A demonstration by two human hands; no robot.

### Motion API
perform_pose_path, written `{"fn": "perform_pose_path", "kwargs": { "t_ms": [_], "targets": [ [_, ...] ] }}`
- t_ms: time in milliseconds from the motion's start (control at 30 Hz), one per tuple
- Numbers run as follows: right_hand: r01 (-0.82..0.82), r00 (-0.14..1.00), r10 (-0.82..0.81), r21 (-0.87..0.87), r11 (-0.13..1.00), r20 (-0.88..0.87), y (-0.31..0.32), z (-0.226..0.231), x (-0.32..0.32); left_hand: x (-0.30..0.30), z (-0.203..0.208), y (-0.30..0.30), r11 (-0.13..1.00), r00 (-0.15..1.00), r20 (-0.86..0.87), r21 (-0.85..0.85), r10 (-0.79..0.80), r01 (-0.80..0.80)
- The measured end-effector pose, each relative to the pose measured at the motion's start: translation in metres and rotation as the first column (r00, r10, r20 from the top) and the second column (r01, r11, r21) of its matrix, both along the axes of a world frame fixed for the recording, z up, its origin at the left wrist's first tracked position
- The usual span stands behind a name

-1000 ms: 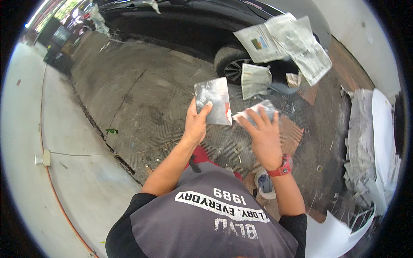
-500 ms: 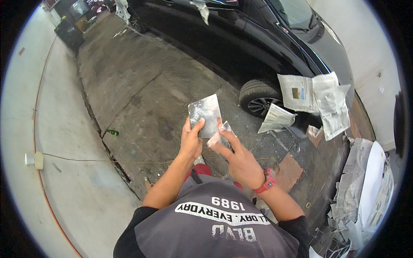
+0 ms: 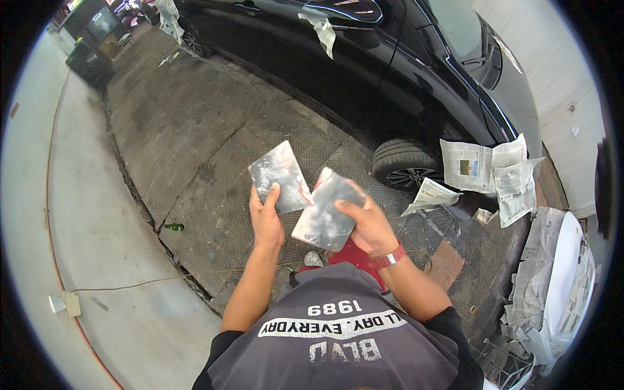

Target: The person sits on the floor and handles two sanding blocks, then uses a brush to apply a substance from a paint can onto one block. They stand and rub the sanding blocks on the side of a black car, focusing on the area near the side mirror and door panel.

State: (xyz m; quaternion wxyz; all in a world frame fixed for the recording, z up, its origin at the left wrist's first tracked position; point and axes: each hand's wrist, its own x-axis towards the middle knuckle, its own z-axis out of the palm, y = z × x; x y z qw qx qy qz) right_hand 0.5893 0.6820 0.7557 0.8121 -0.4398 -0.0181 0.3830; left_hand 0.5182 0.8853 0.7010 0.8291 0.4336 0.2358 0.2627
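In front of my body, my left hand (image 3: 266,220) grips a flat grey rectangular putty spreader (image 3: 282,174), thumb on its face. White smears cover its surface, and a reddish streak runs near its right edge. My right hand (image 3: 370,227) holds a second flat grey putty spreader (image 3: 326,218), tilted, also smeared white with some pink near its top. The two spreaders meet or overlap at the edge of the left one; whether they actually touch I cannot tell. My fingers behind both spreaders are mostly hidden.
A black car (image 3: 364,71) stands ahead, its front wheel (image 3: 406,172) near newspaper sheets (image 3: 468,162) taped to the front end. A white panel (image 3: 564,273) edged with paper lies at right. Along the left wall (image 3: 84,214) runs an orange cable.
The right spreader has turned over, showing its broad face, and swung lower beside the left one. My left hand has shifted left with its spreader tilted. The view has shifted slightly.
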Motion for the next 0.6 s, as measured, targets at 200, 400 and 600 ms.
{"fn": "perform_pose_path", "kwargs": {
  "t_ms": [200,400,600],
  "targets": [
    [0.164,0.39,0.549,-0.642,0.749,0.74,0.046,0.004,0.085,0.042,0.012,0.057,0.994,0.996,-0.064,0.091,0.062,-0.056],
    [0.359,-0.195,0.588,-0.501,0.788,0.785,0.108,-0.029,0.164,0.114,0.008,0.089,0.937,0.974,-0.22,0.349,0.051,0.03],
    [0.283,-0.291,0.555,-0.485,0.828,0.779,0.133,-0.008,0.243,0.191,-0.009,0.129,0.962,0.952,-0.156,0.115,0.263,-0.247]
  ]
}}
